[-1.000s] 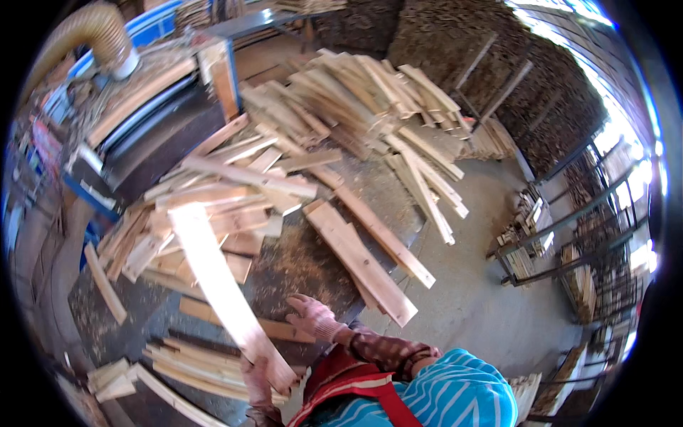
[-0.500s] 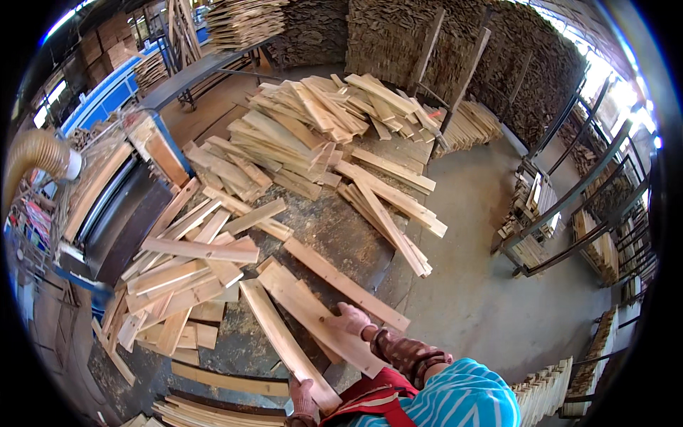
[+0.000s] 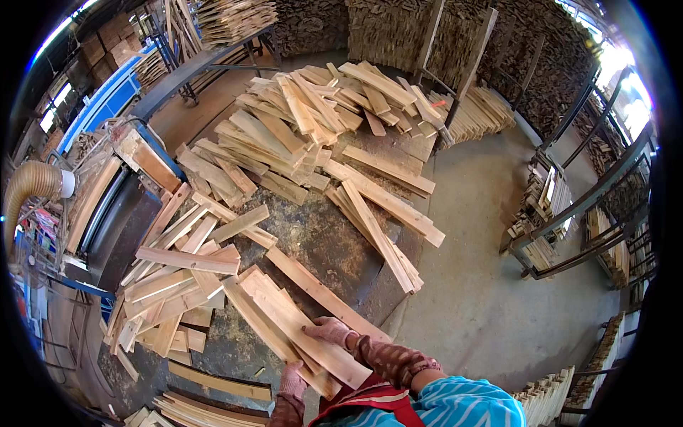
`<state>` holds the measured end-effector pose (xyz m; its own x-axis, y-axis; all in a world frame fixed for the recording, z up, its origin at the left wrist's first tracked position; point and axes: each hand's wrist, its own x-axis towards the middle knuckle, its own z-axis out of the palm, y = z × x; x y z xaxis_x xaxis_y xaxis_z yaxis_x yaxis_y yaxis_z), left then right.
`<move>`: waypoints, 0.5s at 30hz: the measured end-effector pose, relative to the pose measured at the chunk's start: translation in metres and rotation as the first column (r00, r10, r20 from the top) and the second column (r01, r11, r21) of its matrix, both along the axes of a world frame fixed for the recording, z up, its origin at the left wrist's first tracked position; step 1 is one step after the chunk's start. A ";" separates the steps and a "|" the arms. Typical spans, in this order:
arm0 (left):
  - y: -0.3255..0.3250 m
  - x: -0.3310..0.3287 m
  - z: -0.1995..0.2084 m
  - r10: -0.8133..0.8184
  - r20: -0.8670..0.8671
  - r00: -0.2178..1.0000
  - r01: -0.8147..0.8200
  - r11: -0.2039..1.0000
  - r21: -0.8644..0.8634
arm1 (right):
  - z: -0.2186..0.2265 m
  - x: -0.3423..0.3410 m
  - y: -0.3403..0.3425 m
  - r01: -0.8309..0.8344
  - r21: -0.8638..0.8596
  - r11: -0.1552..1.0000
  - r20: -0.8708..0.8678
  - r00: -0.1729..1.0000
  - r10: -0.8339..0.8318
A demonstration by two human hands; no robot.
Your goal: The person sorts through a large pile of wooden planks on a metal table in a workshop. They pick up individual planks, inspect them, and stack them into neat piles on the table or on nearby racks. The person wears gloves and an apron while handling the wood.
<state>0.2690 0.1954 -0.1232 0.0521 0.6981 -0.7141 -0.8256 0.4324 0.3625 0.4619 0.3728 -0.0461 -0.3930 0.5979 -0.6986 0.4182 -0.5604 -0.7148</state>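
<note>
With its fingers at the edge near the close end, my left hand (image 3: 292, 378) grips a pale wooden board (image 3: 255, 319). My right hand (image 3: 331, 331) holds a second wooden board (image 3: 295, 317) by its right edge, thumb on top. These two boards lie side by side, slanting away from me, the right one partly over the left. Part of another piece shows beneath them. Both hands wear pinkish gloves. Just beyond my right hand, a separate long plank (image 3: 324, 290) rests on the dark worktable (image 3: 320, 231).
A jumbled pile of short boards (image 3: 174, 295) lies to the left, beside a machine with a dark bed (image 3: 117, 220) and a ribbed hose (image 3: 35, 185). A larger heap (image 3: 284, 139) covers the far side. Metal racks (image 3: 569, 242) stand on the right floor.
My left hand has brought its board rightward against the one in my right hand, closing the gap between them. The whole view has shifted slightly.
</note>
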 end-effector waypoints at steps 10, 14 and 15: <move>0.029 0.000 0.070 -0.224 -0.145 0.964 0.208 0.971 -0.118 | -0.047 -0.010 0.011 -0.238 0.255 0.937 0.384 0.915 0.128; 0.033 -0.021 0.064 -0.349 -0.168 0.922 0.314 0.927 -0.203 | -0.016 -0.019 0.002 -0.101 0.362 0.927 0.408 0.911 -0.060; 0.036 -0.024 0.064 -0.400 -0.197 0.895 0.365 0.911 -0.192 | -0.026 -0.022 0.001 -0.025 0.405 0.914 0.398 0.905 -0.152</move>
<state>0.2448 0.2311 -0.0590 0.1181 0.5442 -0.8306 -0.4882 0.7602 0.4286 0.4398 0.3734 -0.0717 -0.0735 0.8687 -0.4898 0.6962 -0.3070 -0.6489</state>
